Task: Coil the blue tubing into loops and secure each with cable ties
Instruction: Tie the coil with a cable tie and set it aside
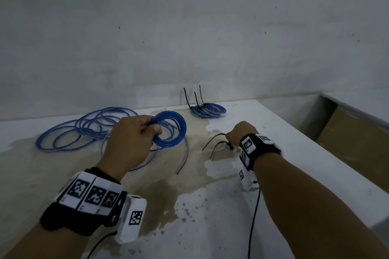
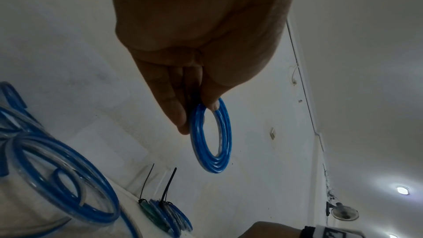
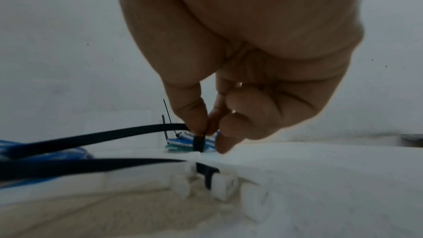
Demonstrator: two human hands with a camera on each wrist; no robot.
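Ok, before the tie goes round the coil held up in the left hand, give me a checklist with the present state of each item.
1. Left hand grips the small blue coil so its loops stay together: ok.
2. Right hand pinches a black cable tie near its head: ok.
3. Only one tie picked up: ok; a second tie lies on the table.
4. Coil held clear of the loose tubing: cannot tell; strands trail below it.
5. Tie already round the coil: not ok, hands are apart.
6. Finished tied coils lie out of the way by the wall: ok.
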